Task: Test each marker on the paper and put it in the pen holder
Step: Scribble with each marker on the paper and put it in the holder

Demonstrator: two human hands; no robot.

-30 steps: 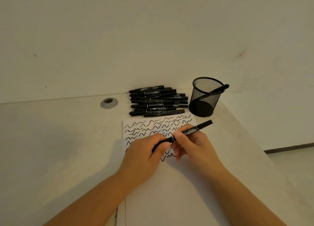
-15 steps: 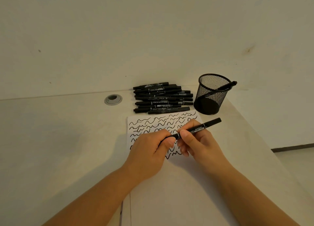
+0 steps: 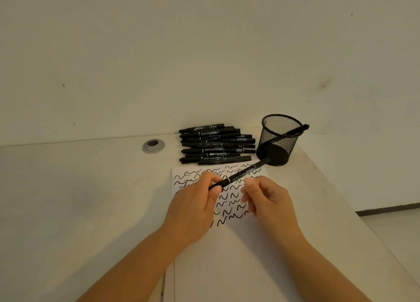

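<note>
My left hand [image 3: 193, 206] grips one end of a black marker [image 3: 244, 174] that slants up to the right, its far end close to the base of the black mesh pen holder [image 3: 280, 140]. My right hand [image 3: 268, 199] sits just right of the marker with fingers loosely curled and nothing in it. Both hands hover over a white paper [image 3: 227, 245] covered with several rows of black squiggles. One marker [image 3: 295, 131] leans inside the holder, poking over its rim. A pile of several black markers [image 3: 216, 145] lies behind the paper.
A round grey cable grommet [image 3: 153, 145] sits in the white desk [image 3: 79, 199] left of the pile. The desk's right edge runs diagonally just past the holder, with floor beyond. A plain wall rises right behind the desk.
My right hand has let go of the marker and drawn back slightly. The left hand now holds the marker alone, and its far end has swung toward the holder.
</note>
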